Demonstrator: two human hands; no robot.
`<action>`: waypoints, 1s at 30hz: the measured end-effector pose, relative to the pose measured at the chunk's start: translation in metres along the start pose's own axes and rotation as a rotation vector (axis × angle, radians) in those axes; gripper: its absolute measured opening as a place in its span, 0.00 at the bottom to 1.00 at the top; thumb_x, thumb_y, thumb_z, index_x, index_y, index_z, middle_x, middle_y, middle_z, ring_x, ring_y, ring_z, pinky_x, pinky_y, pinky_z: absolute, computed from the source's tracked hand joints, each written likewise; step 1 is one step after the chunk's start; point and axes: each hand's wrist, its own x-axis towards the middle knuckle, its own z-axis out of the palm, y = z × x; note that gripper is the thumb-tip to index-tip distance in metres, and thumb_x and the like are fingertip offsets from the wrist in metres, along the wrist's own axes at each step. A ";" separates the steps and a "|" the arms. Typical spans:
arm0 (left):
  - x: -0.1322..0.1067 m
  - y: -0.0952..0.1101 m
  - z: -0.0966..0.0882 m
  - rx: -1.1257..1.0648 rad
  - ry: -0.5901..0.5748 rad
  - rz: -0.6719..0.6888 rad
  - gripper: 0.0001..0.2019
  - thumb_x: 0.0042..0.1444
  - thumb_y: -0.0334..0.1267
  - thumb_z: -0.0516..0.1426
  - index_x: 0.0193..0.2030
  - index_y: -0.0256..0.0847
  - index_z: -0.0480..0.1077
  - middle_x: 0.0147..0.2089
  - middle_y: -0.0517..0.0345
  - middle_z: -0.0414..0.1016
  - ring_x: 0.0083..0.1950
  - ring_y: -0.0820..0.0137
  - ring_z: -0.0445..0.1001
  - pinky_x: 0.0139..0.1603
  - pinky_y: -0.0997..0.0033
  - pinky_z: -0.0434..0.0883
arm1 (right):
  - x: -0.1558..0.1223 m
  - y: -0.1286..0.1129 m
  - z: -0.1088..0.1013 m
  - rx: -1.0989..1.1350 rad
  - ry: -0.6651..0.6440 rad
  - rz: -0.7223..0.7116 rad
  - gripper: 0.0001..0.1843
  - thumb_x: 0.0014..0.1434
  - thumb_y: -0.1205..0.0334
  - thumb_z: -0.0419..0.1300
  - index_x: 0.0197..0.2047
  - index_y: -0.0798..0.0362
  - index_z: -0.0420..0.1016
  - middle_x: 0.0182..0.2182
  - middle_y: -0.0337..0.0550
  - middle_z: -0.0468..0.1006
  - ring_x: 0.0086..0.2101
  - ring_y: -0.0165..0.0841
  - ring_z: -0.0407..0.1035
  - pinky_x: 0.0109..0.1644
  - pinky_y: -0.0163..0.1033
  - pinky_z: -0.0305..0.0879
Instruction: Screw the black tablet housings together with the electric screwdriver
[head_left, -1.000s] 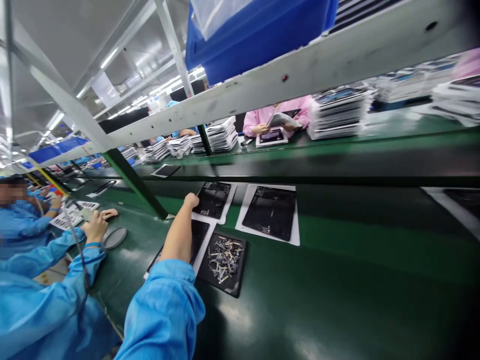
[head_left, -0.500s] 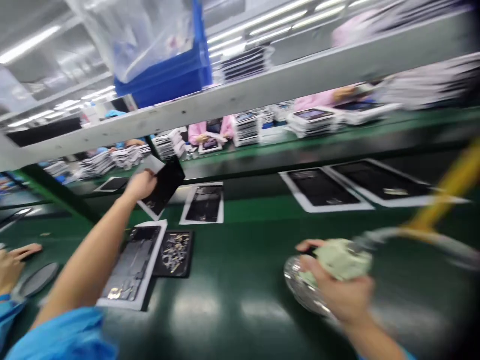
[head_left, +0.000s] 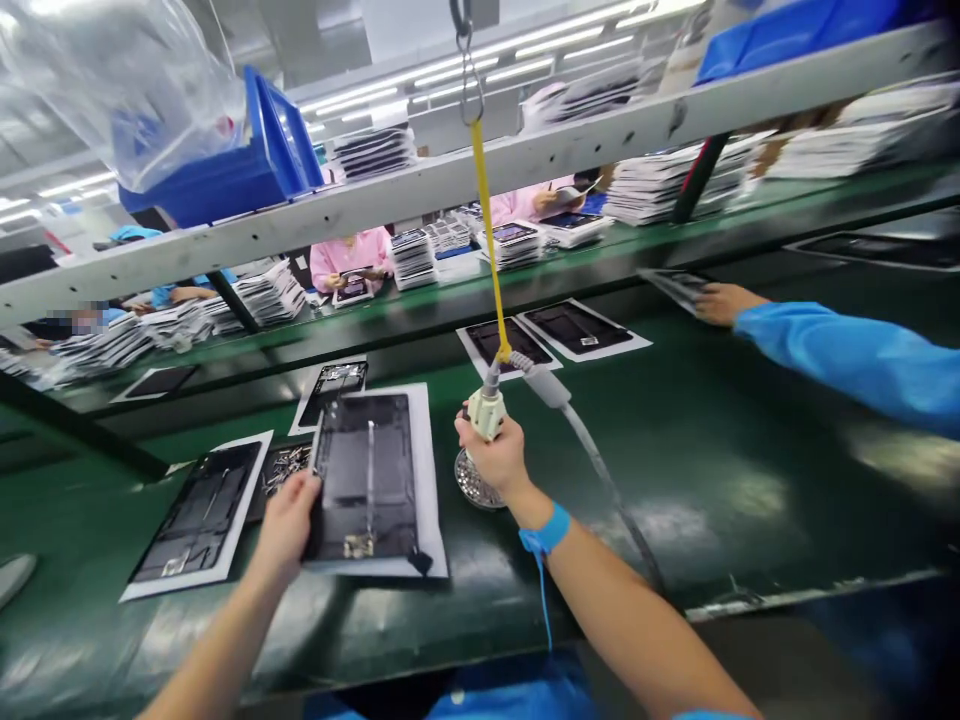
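Note:
My left hand grips the left edge of a black tablet housing. A white sheet lies under the housing and shows along its right side and bottom. My right hand is wrapped around a pale electric screwdriver, held upright on a yellow strap. Its tip is hidden behind the hand, over a round metal dish of small shiny parts. A blue band circles my right wrist. Partly behind the held housing sits a black tray of small metal parts.
Another tablet housing on white paper lies at left, and several more lie farther back. A grey cable runs from the screwdriver across the green bench. At right, a co-worker's hand holds a flat panel. A white shelf beam crosses overhead.
My left hand has come from the far side of the bench toward me with the housing. My right hand still holds the screwdriver over the dish. The view has swung right; a co-worker's arm appears.

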 end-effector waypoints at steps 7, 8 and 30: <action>-0.044 -0.080 0.040 -0.288 -0.273 -0.264 0.30 0.41 0.62 0.65 0.44 0.42 0.74 0.38 0.57 0.82 0.43 0.56 0.81 0.46 0.60 0.77 | 0.000 0.010 -0.001 -0.022 -0.001 -0.002 0.14 0.57 0.50 0.67 0.36 0.52 0.76 0.26 0.38 0.77 0.26 0.32 0.70 0.35 0.39 0.72; -0.046 -0.081 0.042 -0.281 -0.322 -0.242 0.29 0.43 0.60 0.65 0.45 0.42 0.74 0.39 0.56 0.83 0.44 0.55 0.81 0.48 0.57 0.77 | 0.000 0.010 -0.002 -0.024 0.003 0.001 0.14 0.56 0.50 0.67 0.36 0.52 0.76 0.27 0.39 0.78 0.26 0.32 0.71 0.35 0.40 0.72; 0.106 -0.061 -0.087 1.289 -0.183 0.170 0.16 0.66 0.34 0.50 0.47 0.39 0.80 0.49 0.44 0.83 0.50 0.59 0.81 0.53 0.66 0.73 | -0.005 0.009 -0.007 -0.167 0.086 0.107 0.15 0.50 0.51 0.69 0.37 0.52 0.80 0.23 0.39 0.78 0.27 0.38 0.77 0.40 0.44 0.78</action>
